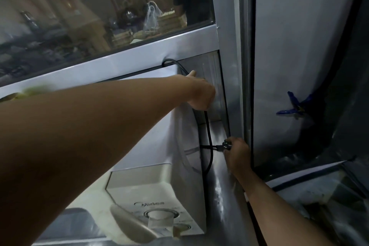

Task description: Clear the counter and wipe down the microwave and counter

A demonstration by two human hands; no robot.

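Both arms bare all the way, no sleeves, no gloves, no watch or rings afaict. Left hand (199,94) is at the end of a long forearm that fills most of the pic. Right hand (237,156) is on a slimmer-looking forearm w/ a small pale patch or tag near the wrist, too blurry to tell which tbh.

Head view looks steeply down, close over microwave (159,185)

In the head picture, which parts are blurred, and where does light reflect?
Head view: the yellow-green thing behind the left forearm is smeared by blur; the window glass carries dim reflections; the metal counter shows pale glare streaks; the straight window frame looks tilted from wide-angle distortion.
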